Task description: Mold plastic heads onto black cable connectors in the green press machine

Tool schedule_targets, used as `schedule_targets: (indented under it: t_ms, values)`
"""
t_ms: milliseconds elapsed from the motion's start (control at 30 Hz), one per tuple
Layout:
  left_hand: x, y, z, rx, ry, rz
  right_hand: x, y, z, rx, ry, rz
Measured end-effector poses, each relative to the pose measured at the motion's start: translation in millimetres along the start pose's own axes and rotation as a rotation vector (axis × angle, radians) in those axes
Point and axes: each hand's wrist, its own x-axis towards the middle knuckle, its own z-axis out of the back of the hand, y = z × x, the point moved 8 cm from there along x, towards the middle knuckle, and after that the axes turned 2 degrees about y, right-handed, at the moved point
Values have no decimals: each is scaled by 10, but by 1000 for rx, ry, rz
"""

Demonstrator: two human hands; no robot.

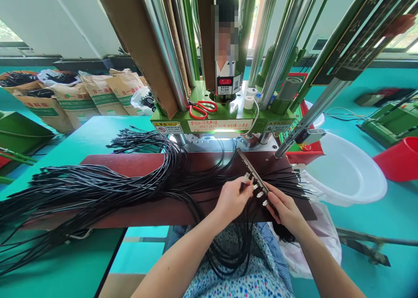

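My right hand (285, 209) is wrapped round the lower end of a narrow metal mould bar (253, 169), which is held tilted above the brown board. Several small silvery connectors (260, 194) stick out along the bar's near side. At the bar's middle, my left hand (233, 200) pinches one black cable by its connector end (247, 177). Black cables (238, 250) hang from the bar over the lap in a loop. Whether the pinched connector is seated in the bar cannot be made out.
A large bundle of black cables (130, 180) spreads over the brown board (114, 222) to the left. Behind stands a green press (281, 115) with red-handled scissors (202, 109) on it. A white tub (352, 172) and a red bucket (400, 159) are at right.
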Motion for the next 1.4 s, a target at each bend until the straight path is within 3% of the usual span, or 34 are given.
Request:
schedule_targets:
  t_ms: [100,233,667,867,933,1100,1300,1400]
  values:
    - [12,270,87,-301,-4,185,-7,-18,19,14,18,-25]
    - [23,445,-51,-535,103,321,-24,-37,8,10,69,-28]
    - [35,424,-218,-698,192,352,-30,-30,5,-60,86,-14]
    - [69,443,-153,-583,98,277,-11,71,-78,-233,119,39]
    - [82,424,-104,-527,59,219,-4,36,-68,-190,120,18]
    - [87,420,132,-490,-169,101,-10,-42,20,-27,61,-26]
    - [124,422,-35,-619,8,199,-35,0,16,-11,43,-37]
    - [131,424,-84,-679,33,263,-37,5,10,-23,57,-28]
